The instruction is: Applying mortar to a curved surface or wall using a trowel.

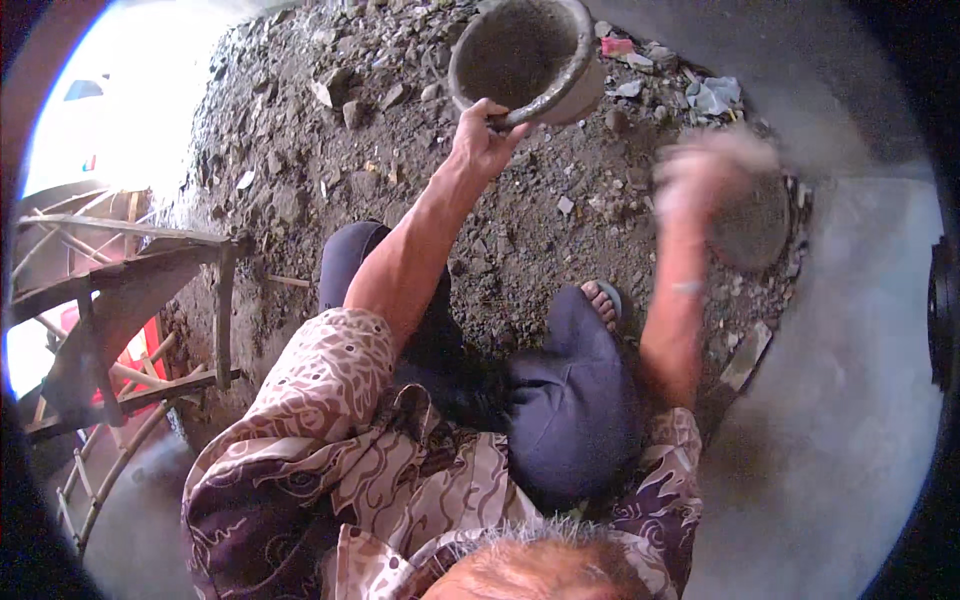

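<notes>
Rubble-strewn ground (300,170) is filling most of the scene, dark soil mixing with grey stones. A smooth grey concrete area (850,400) is running along the right side, its edge bordering the loose material. At the left, a weathered wooden framework (120,280) is standing over the ground, with thin poles crossing it and something red (140,350) showing through its gaps. The person is crouching, wearing a patterned brown-and-cream shirt (400,470) and dark trousers (575,425); one foot (600,305) is resting on the ground beside the bent knee.

The bucket (590,85), grey and crusted at the rim, is sitting at the top of the view, ahead of the person. It is tilting so that its mouth is facing toward the person. Whether its base is touching the ground cannot be told.

A dark rounded item (760,235) is lying at the right beside the concrete edge; its kind cannot be determined.

The left hand (485,140) is holding the bucket by its near rim, its grip closing narrowly over the edge. The right hand (715,170) is appearing strongly blurred near the rounded item; the state of its grip cannot be told, nor any contact.

Among the smaller debris, a pale crumpled scrap (715,95) and a pink scrap (617,47) are lying right of the bucket.
</notes>
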Available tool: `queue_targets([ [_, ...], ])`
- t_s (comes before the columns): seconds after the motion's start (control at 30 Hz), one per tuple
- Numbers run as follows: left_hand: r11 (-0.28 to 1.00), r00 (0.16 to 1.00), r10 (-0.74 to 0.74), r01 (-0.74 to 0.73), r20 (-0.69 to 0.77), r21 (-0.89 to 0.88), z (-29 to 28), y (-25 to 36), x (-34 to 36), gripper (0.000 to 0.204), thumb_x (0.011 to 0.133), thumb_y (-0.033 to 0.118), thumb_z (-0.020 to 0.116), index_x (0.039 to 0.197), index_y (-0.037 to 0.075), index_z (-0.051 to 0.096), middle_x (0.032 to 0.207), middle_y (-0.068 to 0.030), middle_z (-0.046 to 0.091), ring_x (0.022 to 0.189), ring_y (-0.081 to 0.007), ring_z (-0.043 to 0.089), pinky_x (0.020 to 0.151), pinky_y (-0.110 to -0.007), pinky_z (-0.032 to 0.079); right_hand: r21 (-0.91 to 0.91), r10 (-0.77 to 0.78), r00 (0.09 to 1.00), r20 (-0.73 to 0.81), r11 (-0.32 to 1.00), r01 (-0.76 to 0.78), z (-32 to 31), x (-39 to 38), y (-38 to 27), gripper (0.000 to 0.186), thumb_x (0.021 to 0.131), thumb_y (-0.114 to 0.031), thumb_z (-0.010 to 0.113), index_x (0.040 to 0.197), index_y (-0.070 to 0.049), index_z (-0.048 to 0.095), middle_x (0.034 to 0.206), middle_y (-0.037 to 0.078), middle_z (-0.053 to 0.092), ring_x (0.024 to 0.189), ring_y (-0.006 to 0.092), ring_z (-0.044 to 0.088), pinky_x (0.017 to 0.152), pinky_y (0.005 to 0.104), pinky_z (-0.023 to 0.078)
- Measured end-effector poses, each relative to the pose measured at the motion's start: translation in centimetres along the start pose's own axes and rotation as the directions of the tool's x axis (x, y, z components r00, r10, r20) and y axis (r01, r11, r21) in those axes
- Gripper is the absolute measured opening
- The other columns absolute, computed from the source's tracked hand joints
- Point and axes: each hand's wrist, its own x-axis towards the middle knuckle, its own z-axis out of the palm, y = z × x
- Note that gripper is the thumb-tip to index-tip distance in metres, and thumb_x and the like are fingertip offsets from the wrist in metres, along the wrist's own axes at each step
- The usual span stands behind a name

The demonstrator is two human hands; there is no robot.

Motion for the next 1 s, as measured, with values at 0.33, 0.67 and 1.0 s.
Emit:
queue_targets([
  [0.33,0.987,0.995,0.024,-0.039,0.095,0.157,-1.7,3.0,0.9,0.023,0.082,0.006,0.058,0.1,-0.007,0.051,0.095,-0.0184,0.058,0.085,-0.0306,0.064,0.076,-0.042,0.063,0.408,0.6,0.799,0.017,0.726,-0.554,3.7,-4.5,-3.7,0.03,0.097,-0.032,0.047,0.076,-0.011,0.046,0.062,0.004,0.057,0.042,0.0148,0.047,0.036,0.0267,0.033],
  [0.67,0.952,0.996,0.007,-0.033,0.085,0.304,-3.8,3.6,1.2,0.02,0.083,0.009,0.059,0.096,-0.005,0.052,0.087,-0.0166,0.059,0.07,-0.0301,0.063,0.061,-0.041,0.063,0.14,0.663,0.66,0.354,0.66,-0.738,2.9,-11.5,2.7,0.018,0.089,-0.028,0.062,0.091,-0.012,0.052,0.062,0.001,0.052,0.042,0.0114,0.047,0.034,0.024,0.032],
  [1.0,0.838,0.93,0.339,-0.228,-0.145,0.496,-6.9,2.2,0.2,0.047,0.078,0.026,0.08,0.105,-0.005,0.058,0.095,-0.0165,0.063,0.079,-0.0249,0.063,0.064,-0.037,0.057,-0.238,0.694,0.197,0.692,0.477,-0.846,-1.2,-16.4,6.9,0.025,0.087,-0.025,0.067,0.09,-0.007,0.05,0.07,0.001,0.052,0.043,0.01,0.049,0.033,0.0234,0.031],
])
